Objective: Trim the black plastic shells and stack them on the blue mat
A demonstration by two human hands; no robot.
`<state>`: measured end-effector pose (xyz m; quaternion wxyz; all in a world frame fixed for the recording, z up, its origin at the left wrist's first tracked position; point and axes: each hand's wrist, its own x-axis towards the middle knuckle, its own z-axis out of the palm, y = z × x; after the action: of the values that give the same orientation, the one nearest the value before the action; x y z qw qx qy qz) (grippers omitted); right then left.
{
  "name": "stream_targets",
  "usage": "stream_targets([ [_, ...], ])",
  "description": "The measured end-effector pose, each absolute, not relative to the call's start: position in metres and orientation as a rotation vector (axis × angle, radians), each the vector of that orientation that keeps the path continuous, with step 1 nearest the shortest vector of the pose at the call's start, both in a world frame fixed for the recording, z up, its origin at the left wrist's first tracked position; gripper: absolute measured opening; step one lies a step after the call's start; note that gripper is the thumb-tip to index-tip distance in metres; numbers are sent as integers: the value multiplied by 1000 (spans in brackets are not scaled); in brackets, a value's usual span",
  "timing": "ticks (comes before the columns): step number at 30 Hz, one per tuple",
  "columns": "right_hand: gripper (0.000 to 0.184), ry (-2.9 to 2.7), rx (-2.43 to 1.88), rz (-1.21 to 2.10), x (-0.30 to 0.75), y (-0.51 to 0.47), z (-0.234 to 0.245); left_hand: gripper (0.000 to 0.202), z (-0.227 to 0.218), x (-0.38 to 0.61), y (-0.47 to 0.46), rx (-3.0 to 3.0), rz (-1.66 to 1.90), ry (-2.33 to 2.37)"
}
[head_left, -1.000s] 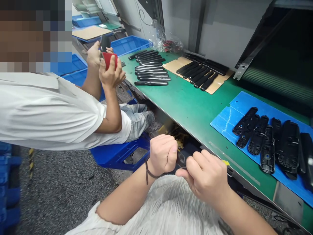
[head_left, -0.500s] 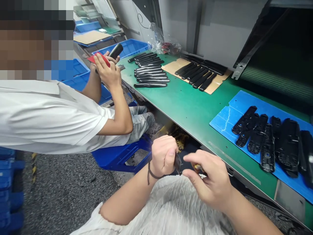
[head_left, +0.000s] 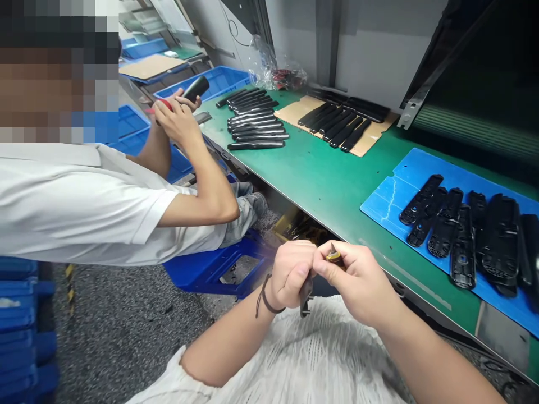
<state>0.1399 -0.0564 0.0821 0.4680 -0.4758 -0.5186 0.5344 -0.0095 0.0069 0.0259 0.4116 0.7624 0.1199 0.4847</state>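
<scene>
The only view comes from a camera worn on the person's head, facing forward and steeply down. The left hand (head_left: pixel 291 275) and right hand (head_left: pixel 357 279) appear very near, at the bottom centre of the frame. The green tabletop (head_left: pixel 320 174) runs diagonally away up the right side, while a seated co-worker's white shirt (head_left: pixel 80 207) fills the left, close by.
</scene>
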Motion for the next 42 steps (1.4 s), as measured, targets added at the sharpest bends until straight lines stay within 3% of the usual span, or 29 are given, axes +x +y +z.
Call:
stream_targets([
  [3,24,-1308,-1252,1148,141,-59,77,50,22,-7,5,1821,1230,344],
  [5,8,-1358,-1302,1044,142,-61,73,50,18,-7,5,1789,1232,381],
  [9,34,-1593,-1333,787,145,-67,70,49,15,-10,10,1774,1242,371],
  [13,11,-1785,-1264,677,147,-74,78,49,17,-12,13,1794,1266,363],
  [17,26,-1924,-1248,646,142,-81,84,48,22,-14,15,1842,1322,353],
  [21,53,-1992,-1336,545,133,-86,81,45,26,-17,15,1964,1442,368],
  [24,61,-2052,-1388,443,127,-87,79,42,28,-20,14,2067,1532,408],
  [42,49,-2043,-1347,-67,120,-91,74,40,20,-18,11,2085,1713,567],
])
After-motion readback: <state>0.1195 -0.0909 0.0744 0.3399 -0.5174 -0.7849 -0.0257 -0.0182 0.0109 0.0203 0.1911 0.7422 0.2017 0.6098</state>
